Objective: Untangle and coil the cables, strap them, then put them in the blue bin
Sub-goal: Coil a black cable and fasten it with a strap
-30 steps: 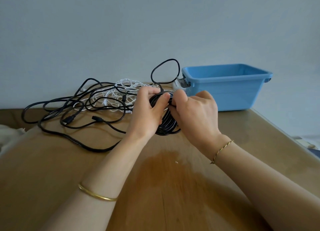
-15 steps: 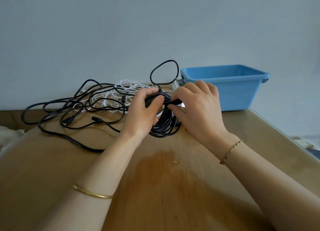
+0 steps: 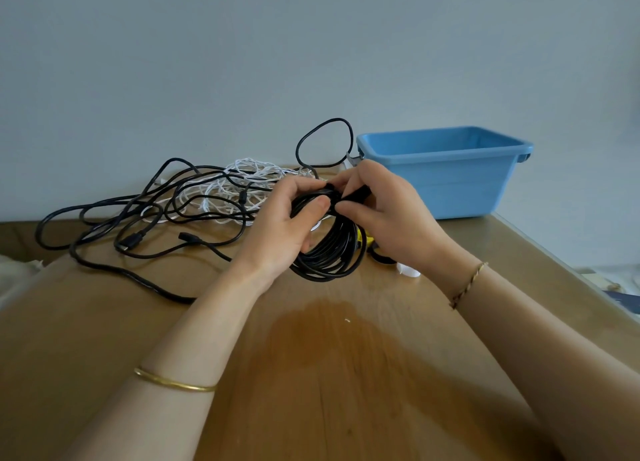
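Observation:
A black cable coil [image 3: 332,252] hangs upright above the wooden table [image 3: 311,374]. My left hand [image 3: 287,225] grips the coil's top from the left, thumb pressed on the strands. My right hand [image 3: 384,214] pinches a short black strap [image 3: 358,194] at the coil's top right. Behind my left hand lies a tangle of loose black cables [image 3: 138,225] mixed with a white cable [image 3: 242,187]. One black loop [image 3: 323,142] stands up behind the hands. The blue bin [image 3: 446,173] sits at the back right, and what lies inside it is hidden.
Small yellow and white items [image 3: 408,270] lie on the table under my right wrist, partly hidden. The table's right edge [image 3: 554,259] runs close to the bin. A pale cloth [image 3: 14,270] shows at the far left. A grey wall stands behind everything.
My right hand has shifted from covering the coil's top to pinching the strap at its upper right. The coil has turned more upright and hangs lower between my hands.

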Demonstrator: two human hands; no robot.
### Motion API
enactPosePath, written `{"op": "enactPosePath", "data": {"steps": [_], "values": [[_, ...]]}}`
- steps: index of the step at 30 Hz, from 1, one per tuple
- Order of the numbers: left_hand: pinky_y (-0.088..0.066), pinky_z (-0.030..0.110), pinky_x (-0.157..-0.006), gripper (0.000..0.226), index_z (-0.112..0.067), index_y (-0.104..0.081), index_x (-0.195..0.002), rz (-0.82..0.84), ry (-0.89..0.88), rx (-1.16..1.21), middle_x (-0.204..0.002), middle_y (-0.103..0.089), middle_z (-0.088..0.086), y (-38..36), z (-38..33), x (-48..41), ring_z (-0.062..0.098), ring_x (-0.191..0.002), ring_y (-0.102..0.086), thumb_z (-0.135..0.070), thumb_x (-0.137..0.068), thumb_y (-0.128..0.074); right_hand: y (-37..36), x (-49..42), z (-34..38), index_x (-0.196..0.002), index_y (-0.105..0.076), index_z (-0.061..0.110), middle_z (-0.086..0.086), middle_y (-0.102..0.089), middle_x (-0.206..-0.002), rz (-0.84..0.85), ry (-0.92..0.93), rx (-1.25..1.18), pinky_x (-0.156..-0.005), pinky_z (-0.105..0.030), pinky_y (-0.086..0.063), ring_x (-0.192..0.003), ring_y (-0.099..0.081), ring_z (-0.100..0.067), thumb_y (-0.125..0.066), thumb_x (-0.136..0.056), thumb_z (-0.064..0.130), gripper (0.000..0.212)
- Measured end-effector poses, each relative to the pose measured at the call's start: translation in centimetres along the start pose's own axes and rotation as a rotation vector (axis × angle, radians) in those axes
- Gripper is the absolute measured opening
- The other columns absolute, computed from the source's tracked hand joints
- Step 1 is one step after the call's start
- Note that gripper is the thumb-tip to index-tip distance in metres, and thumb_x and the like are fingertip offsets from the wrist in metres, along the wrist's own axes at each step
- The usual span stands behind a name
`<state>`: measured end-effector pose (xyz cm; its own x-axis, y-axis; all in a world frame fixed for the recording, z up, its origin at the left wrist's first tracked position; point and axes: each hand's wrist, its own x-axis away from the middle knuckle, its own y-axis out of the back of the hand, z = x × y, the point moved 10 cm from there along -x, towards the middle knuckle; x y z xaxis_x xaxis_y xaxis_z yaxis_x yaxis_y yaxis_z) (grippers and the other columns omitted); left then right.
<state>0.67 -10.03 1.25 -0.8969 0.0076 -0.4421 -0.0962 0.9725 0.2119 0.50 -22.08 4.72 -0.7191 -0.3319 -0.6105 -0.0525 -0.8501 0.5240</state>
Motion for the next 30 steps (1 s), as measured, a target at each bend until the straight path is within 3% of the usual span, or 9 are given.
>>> {"op": "enactPosePath", "data": {"steps": [7,11,18,21,25,30], "values": [[-0.048,0.031,-0.056,0.020,-0.015,-0.054,-0.116,0.013,0.003,-0.055,-0.074,-0.052,-0.010,-0.2,0.3,0.0,0.008,-0.043,-0.044,-0.020,-0.096,-0.054,-0.3,0.1,0.5,-0.083,-0.045,0.007,-0.005,-0.064,-0.100,-0.048,0.039,0.059,-0.077,-0.028,-0.046,-0.090,-0.058,-0.021,-0.058,-0.087,0.000,0.015],[-0.045,0.024,-0.050,0.023,-0.014,-0.053,-0.114,0.037,-0.009,-0.020,-0.082,-0.056,-0.006,-0.5,0.0,0.1,0.004,-0.043,-0.044,-0.016,-0.092,-0.060,-0.4,0.1,0.8,-0.084,-0.041,0.009,-0.006,-0.063,-0.100,-0.040,0.064,0.102,-0.076,-0.034,-0.043,-0.090,-0.055,-0.025,-0.055,-0.088,0.001,0.016],[-0.042,0.019,-0.047,0.018,-0.014,-0.054,-0.102,0.027,-0.038,-0.047,-0.068,-0.054,-0.008,-0.5,-0.3,0.2,-0.001,-0.045,-0.051,-0.009,-0.088,-0.064,-0.3,-0.1,0.6,-0.083,-0.040,0.015,-0.006,-0.064,-0.095,-0.047,0.034,0.131,-0.079,-0.040,-0.046,-0.088,-0.057,-0.022,-0.057,-0.088,0.005,0.021],[-0.040,0.016,-0.045,0.018,-0.019,-0.054,-0.096,0.018,-0.065,-0.047,-0.066,-0.055,-0.010,-0.4,-0.6,0.2,-0.003,-0.046,-0.053,-0.008,-0.088,-0.065,0.3,-0.5,0.0,-0.083,-0.050,0.011,-0.005,-0.066,-0.092,-0.067,-0.011,0.054,-0.078,-0.031,-0.047,-0.087,-0.059,-0.017,-0.061,-0.086,0.006,0.013],[-0.040,0.018,-0.043,0.023,-0.028,-0.054,-0.091,0.036,-0.100,-0.062,-0.057,-0.058,-0.020,-0.6,-0.8,0.2,-0.002,-0.045,-0.051,-0.009,-0.087,-0.065,1.2,-1.1,-0.9,-0.084,-0.061,0.007,0.008,-0.061,-0.076,-0.062,-0.068,0.014,-0.062,-0.013,-0.043,-0.070,-0.055,-0.004,-0.067,-0.082,0.009,0.007],[-0.039,0.024,-0.042,0.019,-0.028,-0.056,-0.094,0.056,-0.110,-0.113,-0.063,-0.057,-0.014,-0.8,-0.5,0.2,0.004,-0.043,-0.045,-0.014,-0.087,-0.068,1.0,-1.6,-1.7,-0.079,-0.061,0.011,0.005,-0.062,-0.070,0.049,-0.118,-0.077,-0.059,-0.016,-0.048,-0.058,-0.057,0.000,-0.068,-0.081,0.002,0.011]]}}
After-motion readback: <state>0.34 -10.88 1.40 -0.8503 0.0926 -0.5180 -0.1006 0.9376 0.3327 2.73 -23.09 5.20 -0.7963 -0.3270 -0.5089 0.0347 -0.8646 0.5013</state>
